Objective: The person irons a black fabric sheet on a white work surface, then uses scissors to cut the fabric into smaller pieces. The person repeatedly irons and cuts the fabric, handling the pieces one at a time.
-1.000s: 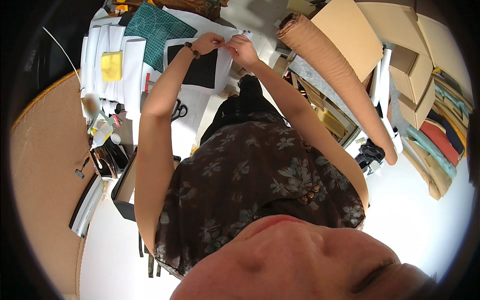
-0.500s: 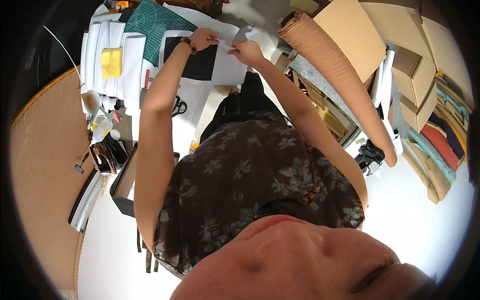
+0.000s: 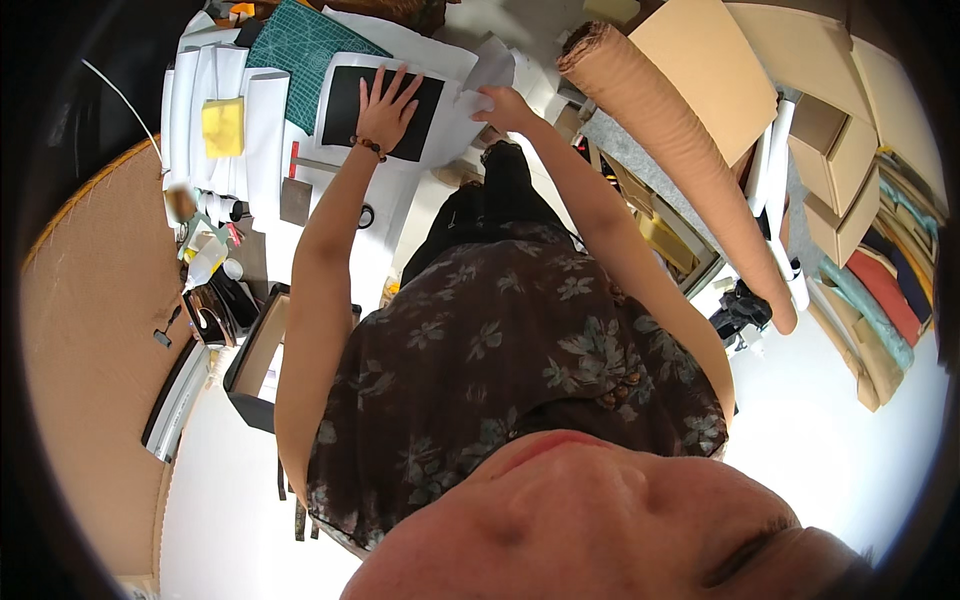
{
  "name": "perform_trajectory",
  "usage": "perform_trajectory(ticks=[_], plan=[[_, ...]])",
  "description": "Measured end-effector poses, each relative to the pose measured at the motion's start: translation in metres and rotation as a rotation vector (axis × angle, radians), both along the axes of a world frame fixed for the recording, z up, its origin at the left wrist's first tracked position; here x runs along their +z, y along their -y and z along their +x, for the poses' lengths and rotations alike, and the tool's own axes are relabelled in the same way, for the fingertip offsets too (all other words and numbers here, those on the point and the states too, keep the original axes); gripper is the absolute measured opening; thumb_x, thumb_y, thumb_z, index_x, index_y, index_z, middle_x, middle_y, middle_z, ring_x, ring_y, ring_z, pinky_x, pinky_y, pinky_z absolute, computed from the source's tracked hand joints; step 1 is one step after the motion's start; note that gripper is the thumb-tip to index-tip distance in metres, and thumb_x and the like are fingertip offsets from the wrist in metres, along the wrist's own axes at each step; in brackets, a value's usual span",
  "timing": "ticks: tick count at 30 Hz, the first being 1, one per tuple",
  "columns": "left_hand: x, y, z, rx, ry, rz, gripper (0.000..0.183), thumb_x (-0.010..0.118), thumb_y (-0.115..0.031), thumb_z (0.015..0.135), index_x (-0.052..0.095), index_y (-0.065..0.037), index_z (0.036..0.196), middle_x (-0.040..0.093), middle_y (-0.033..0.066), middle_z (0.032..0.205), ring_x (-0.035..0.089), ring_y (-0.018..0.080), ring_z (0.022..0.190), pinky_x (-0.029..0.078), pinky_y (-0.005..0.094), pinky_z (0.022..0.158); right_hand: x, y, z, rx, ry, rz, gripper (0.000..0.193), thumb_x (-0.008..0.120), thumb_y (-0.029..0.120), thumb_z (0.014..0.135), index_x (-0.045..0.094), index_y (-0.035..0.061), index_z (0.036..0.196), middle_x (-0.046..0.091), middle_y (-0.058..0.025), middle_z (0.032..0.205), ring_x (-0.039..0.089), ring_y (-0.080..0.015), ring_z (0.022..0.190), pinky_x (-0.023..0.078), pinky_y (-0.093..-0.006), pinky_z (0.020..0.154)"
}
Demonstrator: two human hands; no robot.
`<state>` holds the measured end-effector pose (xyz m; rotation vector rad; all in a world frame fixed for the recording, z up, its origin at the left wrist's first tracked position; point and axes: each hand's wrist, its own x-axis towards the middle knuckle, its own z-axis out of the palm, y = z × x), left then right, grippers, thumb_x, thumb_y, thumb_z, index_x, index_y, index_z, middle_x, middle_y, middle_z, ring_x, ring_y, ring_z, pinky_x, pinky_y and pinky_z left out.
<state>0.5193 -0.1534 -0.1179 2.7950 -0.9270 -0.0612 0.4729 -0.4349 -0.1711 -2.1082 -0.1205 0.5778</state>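
Note:
My left hand (image 3: 383, 115) lies flat with fingers spread on a black rectangular sheet (image 3: 425, 118), which has a white border. Beneath that sheet is a larger white paper (image 3: 455, 75) on the table. At the paper's right edge my right hand (image 3: 505, 108) is closed, pinching a loose, curled flap of thin white paper (image 3: 492, 66). Its fingertips are partly hidden. A green cutting mat (image 3: 300, 50) sits partly under the papers at the far left. Near my left forearm are black scissors (image 3: 367, 216), mostly covered by the arm, and a small grey-brown plate (image 3: 295, 201).
Left of the mat, white rolls (image 3: 265, 130) lie side by side with a yellow sponge-like block (image 3: 223, 127) on them. A long brown fabric roll (image 3: 680, 160) slants along the right, before open cardboard boxes (image 3: 825, 150). An open black box (image 3: 250, 400) stands at lower left.
My left hand has left the paper's right edge and now rests spread on the black sheet. My right hand has shifted slightly right and down, still at the paper.

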Motion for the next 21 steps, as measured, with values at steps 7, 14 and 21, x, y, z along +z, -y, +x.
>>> perform_trajectory(ticks=[7, 14, 21], plan=[[-0.015, 0.003, -0.010, 0.101, 0.078, 0.006, 0.047, 0.048, -0.040, 0.098, 0.046, -0.035, 0.145, 0.033, -0.0010, 0.157, 0.026, 0.0358, 0.145, 0.020, 0.0686, 0.110, 0.038, 0.002, -0.018, -0.036, -0.131, 0.041, 0.056, 0.077, 0.031, 0.075, 0.064, -0.0025, 0.118, 0.068, -0.0233, 0.107, 0.066, -0.0381, 0.099, 0.051, -0.0416, 0.088], [-0.010, 0.003, -0.008, 0.090, 0.074, -0.026, 0.053, 0.050, -0.048, 0.096, 0.043, -0.035, 0.147, 0.035, 0.0008, 0.157, 0.027, 0.0371, 0.144, 0.019, 0.0690, 0.110, 0.044, 0.009, -0.061, -0.200, -0.023, -0.123, 0.054, 0.074, 0.036, 0.077, 0.064, -0.0019, 0.114, 0.067, -0.0257, 0.102, 0.063, -0.0423, 0.098, 0.051, -0.0457, 0.086], [-0.012, 0.006, -0.007, 0.140, 0.079, -0.019, 0.055, 0.049, -0.050, 0.096, 0.041, -0.035, 0.148, 0.034, 0.0012, 0.157, 0.027, 0.0386, 0.144, 0.017, 0.0696, 0.110, 0.043, 0.026, -0.114, -0.155, -0.150, -0.197, 0.062, 0.076, 0.038, 0.075, 0.063, -0.0020, 0.120, 0.067, -0.0268, 0.107, 0.063, -0.0424, 0.102, 0.051, -0.0453, 0.089]])
